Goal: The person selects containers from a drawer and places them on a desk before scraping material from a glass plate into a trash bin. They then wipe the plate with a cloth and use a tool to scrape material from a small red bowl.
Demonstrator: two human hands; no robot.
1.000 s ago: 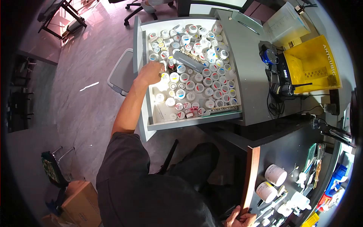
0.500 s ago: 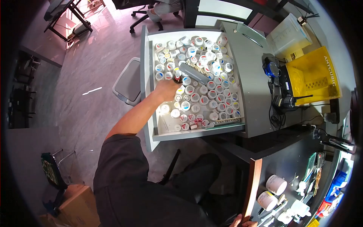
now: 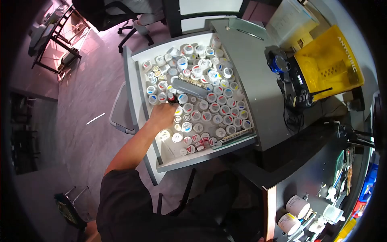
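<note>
My left hand [image 3: 163, 115] reaches over the near left side of an open drawer [image 3: 150, 160]. Its fingers are closed at a small dark bottle with a red part [image 3: 171, 98], which stands among white jars. Beside that bottle is a white jar with a blue mark [image 3: 183, 99]. A grey bar with a row of pale bristle-like points [image 3: 189, 87] lies across the jars just beyond. Of my right hand [image 3: 261, 239] only a sliver shows at the bottom edge, by a wooden board edge [image 3: 271, 213]; its fingers are hidden.
Right of the drawer, a grey cabinet top [image 3: 246, 60] carries a yellow box [image 3: 330, 64], a walkie-talkie [image 3: 300, 98] and a clear bin [image 3: 290, 22]. Two white tubs [image 3: 297, 206] stand on a dark desk. A grey lidded bin [image 3: 123, 111] is left of the drawer. A person sits behind.
The view has turned and shifted, so the drawer sits lower and further left. My left hand stays at the same dark bottle. Less of my right hand shows.
</note>
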